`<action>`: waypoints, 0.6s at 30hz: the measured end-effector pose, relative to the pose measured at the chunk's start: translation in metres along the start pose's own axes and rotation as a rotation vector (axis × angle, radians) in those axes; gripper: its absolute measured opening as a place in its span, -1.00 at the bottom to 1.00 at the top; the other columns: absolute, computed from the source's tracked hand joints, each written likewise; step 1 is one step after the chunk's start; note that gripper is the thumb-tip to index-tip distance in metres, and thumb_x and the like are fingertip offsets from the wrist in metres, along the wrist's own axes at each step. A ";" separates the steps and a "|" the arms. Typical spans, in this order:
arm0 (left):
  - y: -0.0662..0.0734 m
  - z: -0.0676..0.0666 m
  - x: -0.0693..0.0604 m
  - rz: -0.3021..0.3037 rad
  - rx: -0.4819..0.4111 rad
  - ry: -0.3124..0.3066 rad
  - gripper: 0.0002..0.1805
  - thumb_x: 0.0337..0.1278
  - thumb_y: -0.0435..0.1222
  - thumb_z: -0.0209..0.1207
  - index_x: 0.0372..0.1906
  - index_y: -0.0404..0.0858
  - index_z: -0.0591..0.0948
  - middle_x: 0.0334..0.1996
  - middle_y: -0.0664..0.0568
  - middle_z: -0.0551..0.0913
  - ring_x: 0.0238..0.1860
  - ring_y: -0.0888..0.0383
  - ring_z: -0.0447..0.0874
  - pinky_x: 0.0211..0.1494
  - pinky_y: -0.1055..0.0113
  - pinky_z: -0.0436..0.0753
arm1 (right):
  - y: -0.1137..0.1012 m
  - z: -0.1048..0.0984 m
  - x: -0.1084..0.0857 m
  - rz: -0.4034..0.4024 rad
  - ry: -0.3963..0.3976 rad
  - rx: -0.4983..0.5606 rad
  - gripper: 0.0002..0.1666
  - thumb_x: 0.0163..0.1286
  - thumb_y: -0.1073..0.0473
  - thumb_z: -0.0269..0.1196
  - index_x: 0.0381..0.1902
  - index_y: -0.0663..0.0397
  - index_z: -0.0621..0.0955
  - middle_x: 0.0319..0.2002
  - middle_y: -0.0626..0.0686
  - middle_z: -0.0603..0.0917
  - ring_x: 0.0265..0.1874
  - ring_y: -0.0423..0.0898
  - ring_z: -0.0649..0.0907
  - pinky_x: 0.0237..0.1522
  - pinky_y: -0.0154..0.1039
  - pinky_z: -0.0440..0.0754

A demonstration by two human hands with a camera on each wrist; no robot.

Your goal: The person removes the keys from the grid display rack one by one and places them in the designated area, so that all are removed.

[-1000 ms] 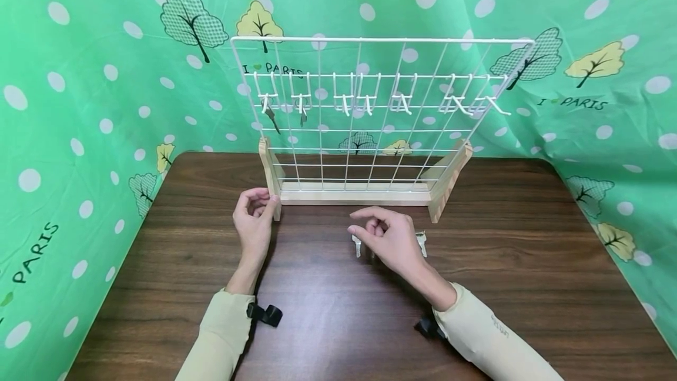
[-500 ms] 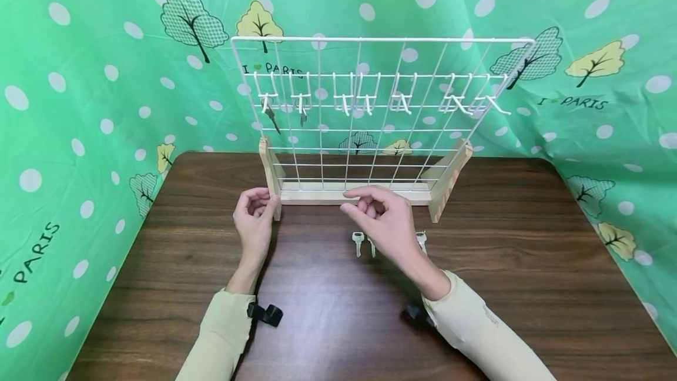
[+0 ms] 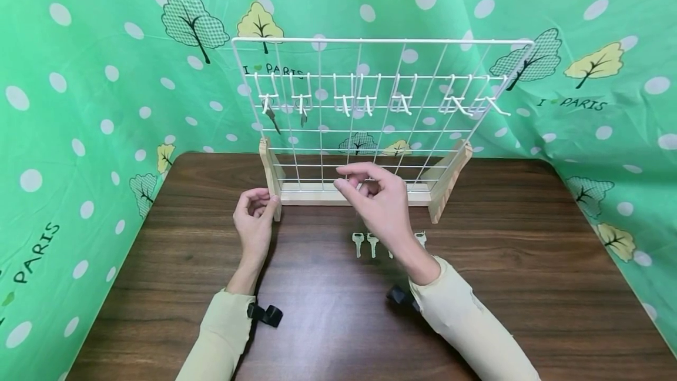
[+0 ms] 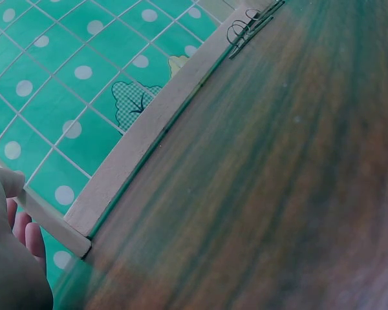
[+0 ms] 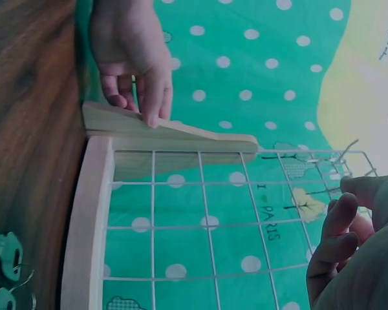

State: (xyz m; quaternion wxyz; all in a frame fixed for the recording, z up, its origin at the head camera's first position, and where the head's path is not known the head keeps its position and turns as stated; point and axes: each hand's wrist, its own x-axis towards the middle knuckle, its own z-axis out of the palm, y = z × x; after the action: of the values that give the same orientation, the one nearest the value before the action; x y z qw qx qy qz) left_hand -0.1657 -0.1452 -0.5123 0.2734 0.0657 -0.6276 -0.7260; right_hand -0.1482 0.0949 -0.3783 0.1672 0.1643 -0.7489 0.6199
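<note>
My left hand [image 3: 254,225] grips the left wooden leg [image 3: 268,163] of a white wire grid rack [image 3: 381,40], thumb against its edge and fingers curled beyond. My right hand [image 3: 383,204] hovers before the rack's lower grid, above the table. Its thumb and forefinger point left, their tips close together; whether they pinch anything small cannot be made out. Several silver keys [image 3: 358,244] lie in a row below it, partly covered by the wrist. Rings show on keys [image 5: 6,252] in the right wrist view. Two keys hang from the leftmost white hooks [image 3: 266,102].
More white hooks [image 3: 403,103] run along the upper grid to the right, with no keys visible on them. A wooden bar [image 3: 312,197] joins the rack's legs. The brown table [image 3: 211,181] ends at a green dotted cloth [image 3: 106,99] behind and beside it.
My right hand has risen from over the keys and moved forward and slightly left, uncovering more of them. My left hand has stayed on the leg.
</note>
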 end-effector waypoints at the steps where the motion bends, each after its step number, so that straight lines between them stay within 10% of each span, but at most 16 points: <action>1: 0.000 0.000 0.000 0.000 -0.001 0.000 -0.68 0.26 -0.55 0.47 0.01 -0.61 0.63 -0.21 0.12 0.72 -0.17 0.23 0.69 -0.13 0.49 0.64 | 0.000 0.001 0.002 0.000 0.006 0.006 -0.77 0.34 0.36 0.57 -0.05 0.16 0.87 -0.41 -0.02 0.70 -0.62 -0.23 0.47 -0.57 -0.45 0.35; 18: 0.000 0.001 0.000 0.007 -0.009 -0.003 -0.68 0.26 -0.55 0.47 0.01 -0.63 0.63 -0.20 0.12 0.73 -0.18 0.23 0.69 -0.15 0.49 0.65 | -0.015 0.024 0.036 -0.061 0.048 0.110 -0.76 0.40 0.34 0.51 0.01 0.26 0.84 -0.42 0.03 0.74 -0.70 -0.23 0.43 -0.67 -0.41 0.36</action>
State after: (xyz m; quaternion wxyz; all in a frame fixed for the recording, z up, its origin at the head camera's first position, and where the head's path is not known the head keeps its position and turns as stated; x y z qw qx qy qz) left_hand -0.1658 -0.1443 -0.5124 0.2754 0.0611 -0.6248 -0.7281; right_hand -0.1751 0.0677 -0.3532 0.1945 0.1812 -0.7041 0.6585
